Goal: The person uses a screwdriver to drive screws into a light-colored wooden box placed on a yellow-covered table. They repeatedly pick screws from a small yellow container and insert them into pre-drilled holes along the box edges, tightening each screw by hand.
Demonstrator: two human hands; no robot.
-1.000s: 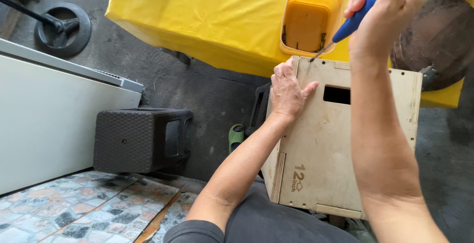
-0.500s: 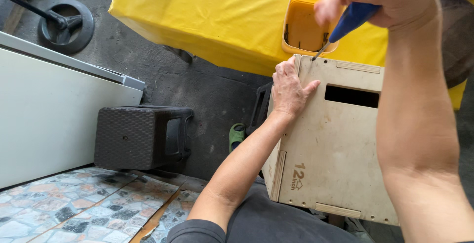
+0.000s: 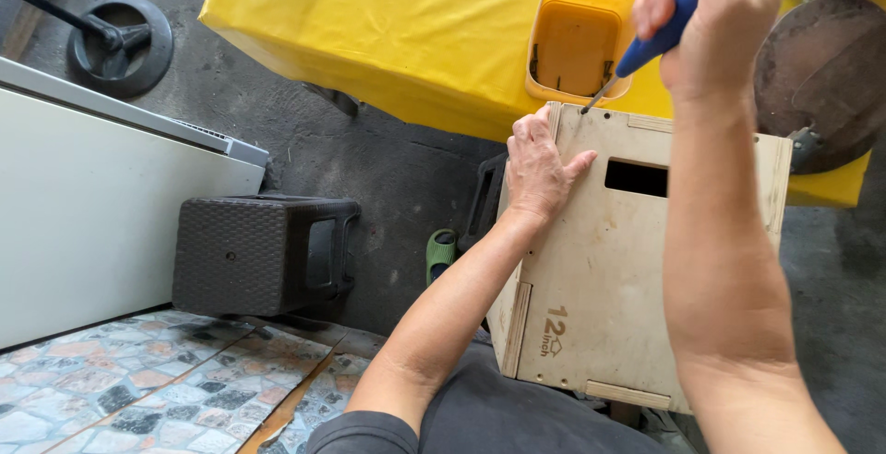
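Right hand [image 3: 729, 20] now lower than half a second ago, fist wrapped round the blue screwdriver [image 3: 657, 34], tip brought down to the box [image 3: 628, 269] top edge, near the corner. Left hand [image 3: 540, 168] unmoved, flat on the box, holding nothing. Box on lap, before the yellow tub [image 3: 577, 43]. Driving apparently begun.

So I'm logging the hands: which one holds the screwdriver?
The right hand grips the blue-handled screwdriver; the left hand lies flat on the plywood box.
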